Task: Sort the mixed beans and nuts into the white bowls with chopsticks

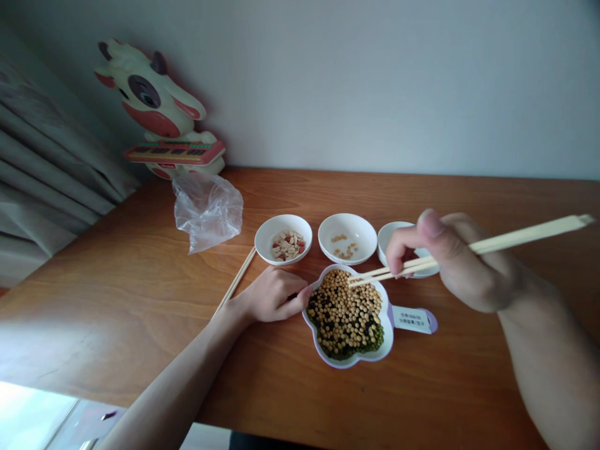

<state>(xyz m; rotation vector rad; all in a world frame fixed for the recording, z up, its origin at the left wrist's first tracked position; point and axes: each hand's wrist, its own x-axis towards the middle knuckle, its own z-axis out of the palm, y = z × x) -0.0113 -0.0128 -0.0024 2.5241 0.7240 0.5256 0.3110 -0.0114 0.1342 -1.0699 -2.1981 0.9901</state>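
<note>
My right hand [469, 262] is closed around a pair of wooden chopsticks [525, 234], whose tips reach into the soybeans [344, 303]. These lie in a white, lilac-rimmed bowl with a labelled handle [390, 340], mixed with small green beans [375, 342] and dark bits. At that bowl's left rim, my left hand [276, 295] has its fingers curled and thumb and forefinger on the edge. Behind stand three small white bowls: the left bowl [260, 240] holds pale and reddish flat pieces, the middle bowl [368, 234] several soybeans. My right hand partly hides the right bowl [389, 232].
A second pair of chopsticks [238, 276] lies beside my left wrist. Farther back are a crumpled clear plastic bag [209, 209] and a cow-shaped toy keyboard [173, 153] against the wall. A curtain [51, 156] hangs at the left of the wooden table [117, 300].
</note>
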